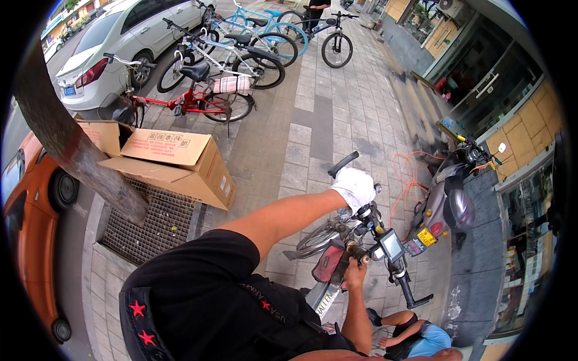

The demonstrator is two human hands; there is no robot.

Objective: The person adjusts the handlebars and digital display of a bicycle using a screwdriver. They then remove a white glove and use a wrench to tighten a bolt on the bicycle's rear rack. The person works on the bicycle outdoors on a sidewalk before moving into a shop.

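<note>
My left hand (353, 188), in a white glove, grips the handlebar of an upright bicycle in front of me. My bare right hand (354, 271) is closed round a dark tubular part with a tan end (362, 257) below the stem; whether it belongs to the frame I cannot tell. A display (391, 245) is mounted on the handlebar (408, 292), whose far left grip (342, 163) rises beyond my gloved hand. A red and grey bag (328, 263) hangs on the frame beside my right hand.
A seated person (424, 337) in blue is at lower right. A scooter (451, 204) with orange cable stands by the shop steps (415, 105). Cardboard boxes (217, 174) lean by a tree (105, 171). Parked bikes (192, 102), cars (96, 72) and a standing person (316, 12) are farther off.
</note>
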